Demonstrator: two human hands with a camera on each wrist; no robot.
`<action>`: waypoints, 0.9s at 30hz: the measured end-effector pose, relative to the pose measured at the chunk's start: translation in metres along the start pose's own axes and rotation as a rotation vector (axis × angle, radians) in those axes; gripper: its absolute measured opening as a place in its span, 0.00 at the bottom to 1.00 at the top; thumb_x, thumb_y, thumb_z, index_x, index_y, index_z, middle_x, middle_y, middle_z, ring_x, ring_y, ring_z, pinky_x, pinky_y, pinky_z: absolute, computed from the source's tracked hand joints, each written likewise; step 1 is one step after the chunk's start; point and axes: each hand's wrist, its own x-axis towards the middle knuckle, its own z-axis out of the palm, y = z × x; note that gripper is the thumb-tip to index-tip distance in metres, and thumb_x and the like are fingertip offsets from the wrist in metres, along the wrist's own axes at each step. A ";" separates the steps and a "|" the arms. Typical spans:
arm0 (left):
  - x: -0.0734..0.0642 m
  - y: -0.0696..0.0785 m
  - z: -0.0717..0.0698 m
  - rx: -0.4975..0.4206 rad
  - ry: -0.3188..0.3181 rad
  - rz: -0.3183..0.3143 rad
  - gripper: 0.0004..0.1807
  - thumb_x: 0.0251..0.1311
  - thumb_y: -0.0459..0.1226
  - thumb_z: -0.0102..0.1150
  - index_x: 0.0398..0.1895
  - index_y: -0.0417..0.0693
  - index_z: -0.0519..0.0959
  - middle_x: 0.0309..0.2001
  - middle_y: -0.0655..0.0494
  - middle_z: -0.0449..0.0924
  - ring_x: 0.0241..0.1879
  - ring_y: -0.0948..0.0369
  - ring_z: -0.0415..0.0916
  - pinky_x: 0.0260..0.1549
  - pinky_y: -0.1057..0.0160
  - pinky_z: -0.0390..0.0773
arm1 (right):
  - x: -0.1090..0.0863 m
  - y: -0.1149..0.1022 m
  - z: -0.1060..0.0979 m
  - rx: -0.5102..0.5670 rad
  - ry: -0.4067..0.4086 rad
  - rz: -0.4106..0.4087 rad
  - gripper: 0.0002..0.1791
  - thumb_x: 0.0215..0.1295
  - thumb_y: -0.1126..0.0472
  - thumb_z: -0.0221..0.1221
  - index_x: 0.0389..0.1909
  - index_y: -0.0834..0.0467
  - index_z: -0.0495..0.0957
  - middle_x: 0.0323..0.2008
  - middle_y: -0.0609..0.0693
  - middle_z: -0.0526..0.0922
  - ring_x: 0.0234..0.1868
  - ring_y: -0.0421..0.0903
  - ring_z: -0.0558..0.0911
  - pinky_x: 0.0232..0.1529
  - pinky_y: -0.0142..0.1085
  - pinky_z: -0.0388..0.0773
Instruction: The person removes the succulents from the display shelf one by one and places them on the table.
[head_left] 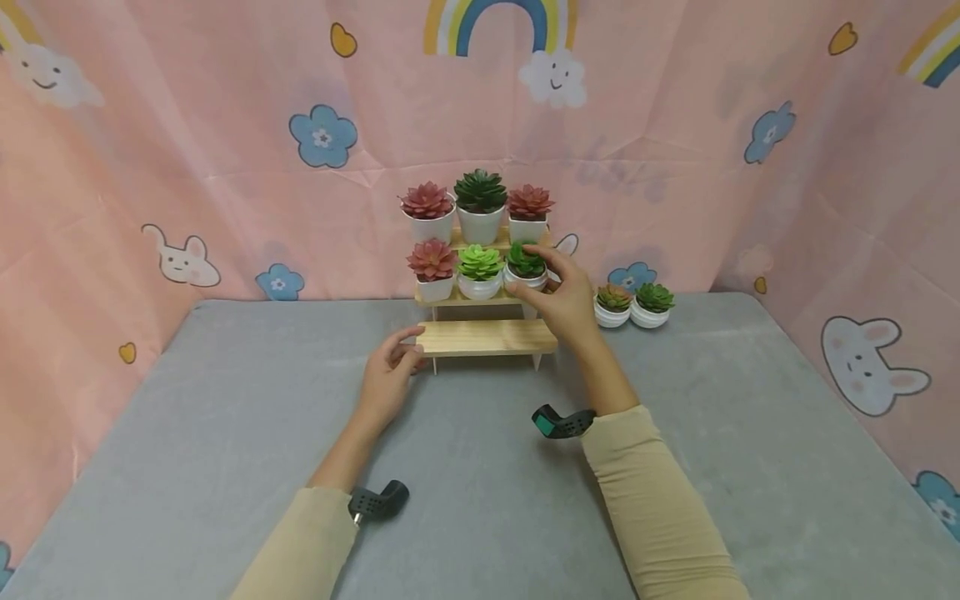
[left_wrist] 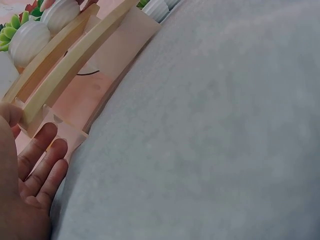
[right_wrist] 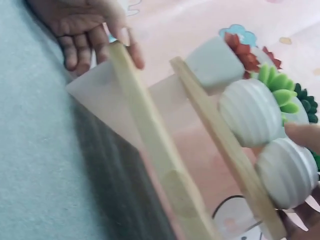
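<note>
A tiered wooden stand [head_left: 486,337] with pale translucent side panels is on the grey table. In the head view, my left hand [head_left: 384,382] pinches the left end of its lowest plank between thumb and index finger; the other fingers extend below it [left_wrist: 42,167]. My right hand [head_left: 567,302] holds a small potted green succulent [head_left: 527,260] at the right end of the middle tier, thumb and fingers around it. Its ribbed white pot [right_wrist: 287,172] sits at the plank, beside a bright green succulent [head_left: 480,262]. A red succulent [head_left: 432,260] occupies that tier's left end.
The top tier carries a red succulent [head_left: 427,202], a dark green one [head_left: 481,193] and another red one [head_left: 530,202]. Right of the stand, an orange-green succulent [head_left: 613,298] and a green one [head_left: 654,298] stand on the table [head_left: 465,500]. A pink patterned curtain [head_left: 225,125] hangs behind.
</note>
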 end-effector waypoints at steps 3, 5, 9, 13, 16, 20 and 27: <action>0.000 0.000 0.000 -0.001 -0.003 0.004 0.17 0.72 0.35 0.54 0.62 0.45 0.78 0.43 0.35 0.86 0.39 0.55 0.84 0.39 0.70 0.78 | -0.005 -0.010 0.003 0.012 0.018 0.014 0.30 0.62 0.68 0.68 0.65 0.65 0.74 0.67 0.63 0.73 0.70 0.57 0.74 0.64 0.55 0.76; 0.000 -0.001 0.000 0.002 -0.005 0.004 0.17 0.72 0.35 0.54 0.62 0.45 0.78 0.43 0.35 0.86 0.38 0.58 0.84 0.39 0.70 0.78 | -0.009 -0.019 0.003 0.004 0.027 0.016 0.29 0.62 0.69 0.67 0.65 0.66 0.74 0.67 0.64 0.73 0.69 0.58 0.74 0.63 0.55 0.77; 0.001 0.000 0.000 0.006 -0.005 0.001 0.17 0.72 0.35 0.55 0.62 0.46 0.78 0.43 0.35 0.86 0.36 0.61 0.84 0.39 0.70 0.78 | -0.013 -0.029 0.002 -0.009 0.028 0.008 0.28 0.63 0.70 0.67 0.64 0.68 0.74 0.66 0.65 0.74 0.68 0.57 0.75 0.61 0.55 0.78; 0.000 0.000 -0.001 -0.002 -0.003 0.000 0.17 0.72 0.35 0.55 0.62 0.46 0.79 0.43 0.35 0.86 0.38 0.57 0.84 0.40 0.69 0.78 | -0.013 -0.029 0.001 -0.016 0.032 -0.002 0.28 0.62 0.69 0.67 0.64 0.67 0.75 0.65 0.65 0.75 0.68 0.57 0.76 0.59 0.47 0.80; 0.000 -0.001 -0.001 -0.001 -0.009 -0.003 0.17 0.73 0.36 0.55 0.62 0.46 0.79 0.44 0.35 0.86 0.40 0.53 0.84 0.40 0.69 0.78 | -0.014 -0.026 0.000 -0.008 0.042 0.003 0.28 0.61 0.69 0.68 0.63 0.66 0.75 0.65 0.64 0.76 0.67 0.57 0.77 0.54 0.38 0.81; -0.001 0.004 0.001 0.008 -0.028 -0.023 0.18 0.74 0.35 0.53 0.64 0.43 0.77 0.46 0.33 0.85 0.44 0.47 0.84 0.42 0.67 0.79 | -0.017 -0.017 -0.004 0.001 0.068 0.007 0.28 0.61 0.68 0.69 0.63 0.64 0.76 0.65 0.63 0.76 0.69 0.56 0.75 0.58 0.43 0.80; -0.001 0.001 0.000 0.007 -0.016 -0.009 0.18 0.73 0.36 0.54 0.63 0.47 0.78 0.44 0.36 0.86 0.43 0.49 0.85 0.41 0.70 0.78 | -0.022 0.005 -0.019 -0.037 0.061 -0.030 0.29 0.58 0.65 0.72 0.62 0.60 0.79 0.64 0.59 0.78 0.68 0.52 0.76 0.62 0.39 0.79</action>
